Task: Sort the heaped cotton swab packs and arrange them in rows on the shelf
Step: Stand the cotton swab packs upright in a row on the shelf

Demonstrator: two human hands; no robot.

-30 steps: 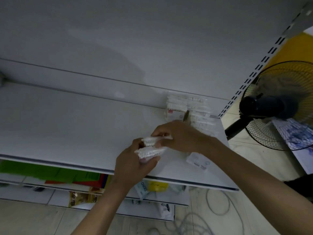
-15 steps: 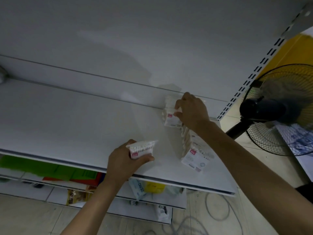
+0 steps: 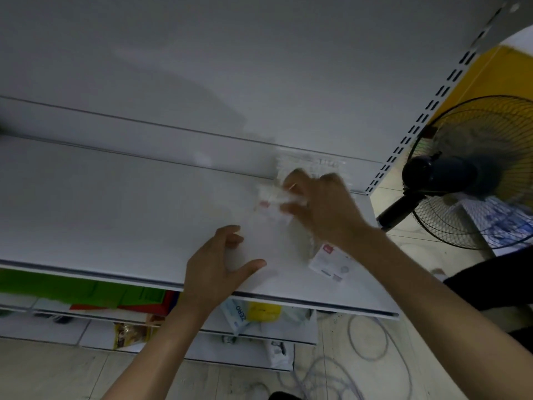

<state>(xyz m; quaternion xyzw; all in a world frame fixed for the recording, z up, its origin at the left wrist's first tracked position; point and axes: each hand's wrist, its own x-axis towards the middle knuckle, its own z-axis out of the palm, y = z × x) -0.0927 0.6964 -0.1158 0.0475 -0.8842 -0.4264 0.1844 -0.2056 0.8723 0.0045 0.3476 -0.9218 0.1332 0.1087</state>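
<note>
On the white shelf (image 3: 115,215), my right hand (image 3: 320,209) pinches a blurred white cotton swab pack (image 3: 271,202) between thumb and fingers, left of the row. A row of swab packs (image 3: 311,166) stands against the back panel at the shelf's right end, and it runs forward under my right wrist to a front pack with a red logo (image 3: 328,262). My left hand (image 3: 219,264) hovers over the shelf's front part with fingers spread and loosely curved, holding nothing.
A black standing fan (image 3: 467,174) stands to the right of the shelf's slotted upright (image 3: 415,125). Lower shelves hold green and red packs (image 3: 86,293) and a bag marked ZERO (image 3: 239,313). Grey cable (image 3: 366,339) coils on the tiled floor.
My right hand came back from the row and took the pack that my left hand held. My left hand now holds nothing and has shifted right.
</note>
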